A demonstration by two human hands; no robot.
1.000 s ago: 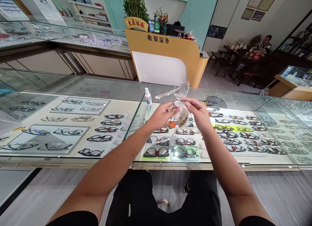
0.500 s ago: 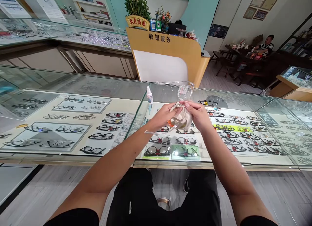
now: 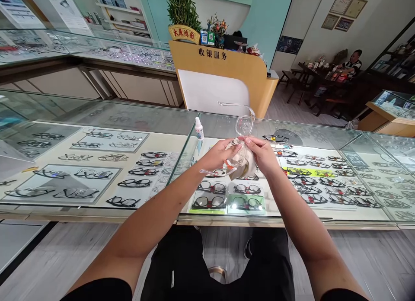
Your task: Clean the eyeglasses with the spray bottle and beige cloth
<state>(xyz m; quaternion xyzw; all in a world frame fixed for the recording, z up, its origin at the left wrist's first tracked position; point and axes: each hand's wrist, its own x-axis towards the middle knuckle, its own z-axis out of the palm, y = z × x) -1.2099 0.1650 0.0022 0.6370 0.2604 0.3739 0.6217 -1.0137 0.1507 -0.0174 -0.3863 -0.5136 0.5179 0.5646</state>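
Note:
Above the glass counter, both my hands hold a pair of clear-framed eyeglasses (image 3: 245, 124) turned on end, one lens up and the temple arms pointing left. My left hand (image 3: 222, 154) is closed around the lower side of the frame, with a cream cloth (image 3: 245, 164) bunched against it. My right hand (image 3: 262, 153) pinches cloth and frame near the bridge with thumb and fingers. An orange-and-white tag (image 3: 229, 164) shows by the left fingers. The lower lens is mostly hidden by cloth and fingers.
A white spray bottle (image 3: 199, 129) stands on the glass display counter (image 3: 155, 218) left of my hands. Rows of eyeglasses (image 3: 246, 188) lie under the glass. Beyond is a wooden cashier desk (image 3: 220, 63). A person (image 3: 352, 65) sits at a table at the far right.
The eyeglasses have tilted slightly, their upper temple arm shifting right and up. The cloth's lower edge hangs further down. Both hands keep their hold in nearly the same place.

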